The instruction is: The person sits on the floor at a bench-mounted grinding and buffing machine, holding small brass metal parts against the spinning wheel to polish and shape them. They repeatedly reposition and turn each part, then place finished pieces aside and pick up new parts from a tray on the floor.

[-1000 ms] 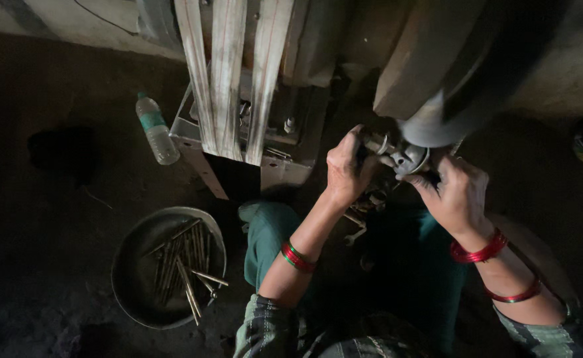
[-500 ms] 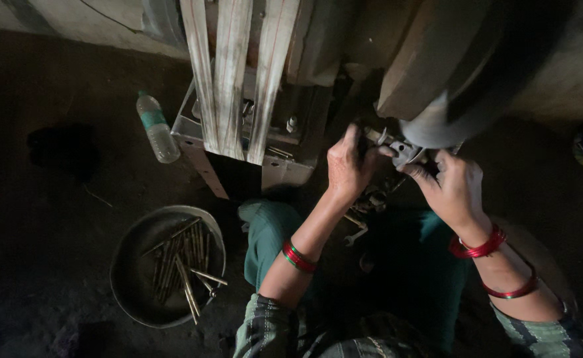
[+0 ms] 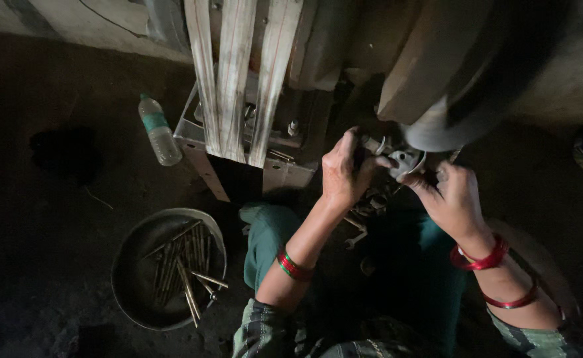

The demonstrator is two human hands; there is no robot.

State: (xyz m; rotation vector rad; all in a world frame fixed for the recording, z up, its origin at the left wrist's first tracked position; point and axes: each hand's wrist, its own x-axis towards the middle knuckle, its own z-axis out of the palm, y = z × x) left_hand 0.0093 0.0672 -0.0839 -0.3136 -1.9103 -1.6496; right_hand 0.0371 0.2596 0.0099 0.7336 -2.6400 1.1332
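Observation:
My left hand (image 3: pixel 346 171) and my right hand (image 3: pixel 452 199) meet at a small metal fitting (image 3: pixel 403 159) under a large grey machine housing (image 3: pixel 464 73). The left hand's fingers pinch a short metal rod (image 3: pixel 373 144) at that fitting. The right hand's fingers touch the fitting's right side; what it grips is hidden. Red bangles ring both wrists. My knees in green cloth (image 3: pixel 268 232) sit below the hands.
A round dark metal pan (image 3: pixel 139 265) on the floor at lower left holds several thin metal rods (image 3: pixel 185 272). A plastic bottle (image 3: pixel 158 132) lies beside the machine's metal base (image 3: pixel 238 166). Pale belts (image 3: pixel 238 73) run up the machine. The dirt floor is dark.
Both hands stay at the fitting. The left hand has shifted slightly, its fingers now pinching the rod closer to the fitting. The view has barely drifted.

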